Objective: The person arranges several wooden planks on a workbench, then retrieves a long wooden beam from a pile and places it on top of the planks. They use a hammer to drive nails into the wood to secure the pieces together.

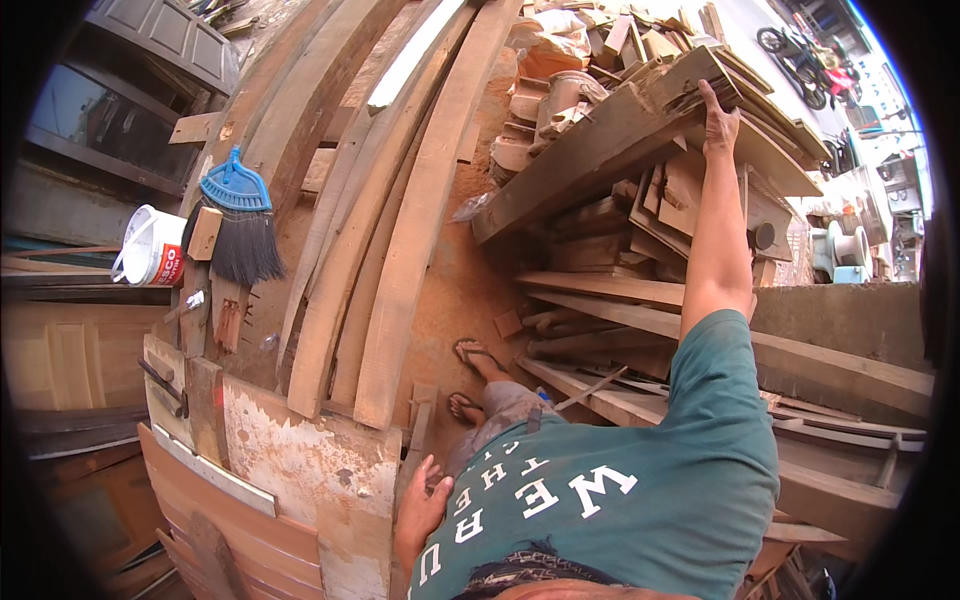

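Observation:
My right arm reaches far out to the right, and my right hand [720, 128] grips the upper end of a thick, dusty wooden beam [600, 135]. The beam leans at a slant, its lower end down by the dirt floor. Some of that hand's fingers are hidden behind the wood. Close to my green shirt, my left hand [422, 508] hangs with loosely bent fingers apart and nothing in them. It is nearest to a worn panel with peeling white paint [300, 440].
Long planks [415, 230] lie to the left, with a blue broom [240, 215] and white bucket [152, 245] beside them. Stacked boards [660, 215] and more long timbers [640, 315] crowd the right. My sandalled feet [475, 355] stand on the dirt strip between. Motorbikes [805, 65] stand beyond.

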`<state>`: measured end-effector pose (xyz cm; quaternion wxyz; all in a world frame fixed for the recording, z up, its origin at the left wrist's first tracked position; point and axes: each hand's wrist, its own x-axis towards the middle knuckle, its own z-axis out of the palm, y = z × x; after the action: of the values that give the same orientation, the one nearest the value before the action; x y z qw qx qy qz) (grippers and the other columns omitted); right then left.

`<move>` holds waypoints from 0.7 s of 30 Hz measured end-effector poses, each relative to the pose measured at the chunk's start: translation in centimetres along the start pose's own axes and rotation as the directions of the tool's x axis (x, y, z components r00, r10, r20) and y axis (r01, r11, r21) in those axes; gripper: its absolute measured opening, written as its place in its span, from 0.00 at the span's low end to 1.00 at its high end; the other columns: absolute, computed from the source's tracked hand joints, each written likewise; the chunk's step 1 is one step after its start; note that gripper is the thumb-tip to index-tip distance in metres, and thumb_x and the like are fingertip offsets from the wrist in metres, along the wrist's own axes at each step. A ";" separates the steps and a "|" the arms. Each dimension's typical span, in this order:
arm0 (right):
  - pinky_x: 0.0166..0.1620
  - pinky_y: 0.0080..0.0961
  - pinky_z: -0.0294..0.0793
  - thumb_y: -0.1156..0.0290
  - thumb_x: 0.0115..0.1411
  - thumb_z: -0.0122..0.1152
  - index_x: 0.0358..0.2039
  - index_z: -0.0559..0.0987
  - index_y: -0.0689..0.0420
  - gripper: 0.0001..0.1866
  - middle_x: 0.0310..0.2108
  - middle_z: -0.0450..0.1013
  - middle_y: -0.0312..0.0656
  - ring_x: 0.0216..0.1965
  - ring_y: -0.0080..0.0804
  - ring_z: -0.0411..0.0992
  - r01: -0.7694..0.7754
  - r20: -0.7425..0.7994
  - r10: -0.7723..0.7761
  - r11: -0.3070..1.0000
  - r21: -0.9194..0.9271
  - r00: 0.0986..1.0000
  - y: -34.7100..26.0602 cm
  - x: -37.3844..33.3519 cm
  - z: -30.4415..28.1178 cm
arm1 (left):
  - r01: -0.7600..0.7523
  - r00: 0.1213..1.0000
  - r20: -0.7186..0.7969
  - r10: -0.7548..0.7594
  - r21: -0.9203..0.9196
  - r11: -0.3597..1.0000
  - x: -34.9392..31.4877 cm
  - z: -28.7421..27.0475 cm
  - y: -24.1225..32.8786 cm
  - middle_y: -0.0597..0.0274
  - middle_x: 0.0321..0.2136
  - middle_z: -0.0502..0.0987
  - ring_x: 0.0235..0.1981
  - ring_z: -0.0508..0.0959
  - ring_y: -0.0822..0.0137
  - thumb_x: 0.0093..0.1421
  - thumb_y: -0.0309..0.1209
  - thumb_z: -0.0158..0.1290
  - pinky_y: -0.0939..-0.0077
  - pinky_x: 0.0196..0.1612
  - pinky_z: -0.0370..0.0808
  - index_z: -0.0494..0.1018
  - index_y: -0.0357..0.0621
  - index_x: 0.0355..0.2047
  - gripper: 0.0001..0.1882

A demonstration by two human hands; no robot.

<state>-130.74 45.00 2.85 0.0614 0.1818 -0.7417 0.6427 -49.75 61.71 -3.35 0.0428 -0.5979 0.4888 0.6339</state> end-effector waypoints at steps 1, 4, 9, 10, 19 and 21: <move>0.63 0.33 0.67 0.54 0.46 0.83 0.63 0.66 0.73 0.53 0.58 0.73 0.52 0.58 0.40 0.71 0.016 -0.032 -0.018 0.999 -0.042 0.999 -0.1 -0.1 -0.2 | -0.006 1.000 0.029 0.006 -0.008 1.000 0.5 -0.5 0.7 0.42 0.61 0.74 0.59 0.77 0.53 0.65 0.37 0.58 0.62 0.59 0.73 0.61 0.40 0.70 0.35; 0.60 0.31 0.71 0.61 0.48 0.83 0.60 0.69 0.71 0.46 0.52 0.77 0.50 0.52 0.38 0.75 0.091 -0.051 -0.093 0.995 -0.036 0.994 -1.1 -1.6 0.1 | -0.053 0.994 0.098 0.054 -0.016 0.998 1.3 -2.2 3.7 0.43 0.61 0.74 0.60 0.76 0.53 0.66 0.35 0.58 0.61 0.60 0.73 0.60 0.39 0.70 0.35; 0.58 0.33 0.73 0.57 0.48 0.83 0.55 0.69 0.71 0.44 0.50 0.77 0.52 0.51 0.40 0.76 0.161 -0.004 -0.161 0.984 -0.079 0.987 -4.4 -7.9 2.4 | -0.343 0.938 0.125 0.324 0.186 0.921 4.5 -5.6 17.9 0.43 0.60 0.75 0.61 0.76 0.53 0.66 0.33 0.58 0.62 0.62 0.71 0.64 0.36 0.67 0.32; 0.58 0.33 0.73 0.55 0.48 0.83 0.55 0.68 0.72 0.45 0.49 0.77 0.53 0.51 0.41 0.76 0.159 0.010 -0.159 0.978 -0.137 0.987 -5.6 -9.5 3.0 | -0.424 0.905 0.119 0.408 0.300 0.854 5.4 -5.8 21.2 0.44 0.59 0.76 0.61 0.75 0.54 0.65 0.32 0.58 0.61 0.64 0.70 0.64 0.37 0.67 0.32; 0.53 0.50 0.74 0.54 0.45 0.82 0.60 0.58 0.57 0.51 0.51 0.70 0.57 0.53 0.57 0.73 0.299 0.108 -0.281 0.926 -0.229 0.954 -15.2 -23.5 10.0 | -0.905 0.423 0.113 0.899 0.007 0.425 10.8 -0.9 42.4 0.42 0.69 0.62 0.71 0.62 0.51 0.67 0.43 0.59 0.55 0.70 0.60 0.55 0.40 0.73 0.41; 0.51 0.51 0.74 0.55 0.45 0.82 0.57 0.60 0.57 0.48 0.50 0.69 0.56 0.53 0.57 0.72 0.299 0.125 -0.277 0.929 -0.219 0.953 -16.3 -25.1 10.7 | -0.957 0.282 0.068 0.957 0.087 0.276 13.3 0.9 46.1 0.39 0.70 0.57 0.73 0.57 0.47 0.66 0.50 0.59 0.52 0.72 0.57 0.51 0.42 0.74 0.45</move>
<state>-100.23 37.58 8.12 0.1419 0.3096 -0.7800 0.5250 -83.56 31.32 12.01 -0.3120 -0.1818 0.7836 0.5055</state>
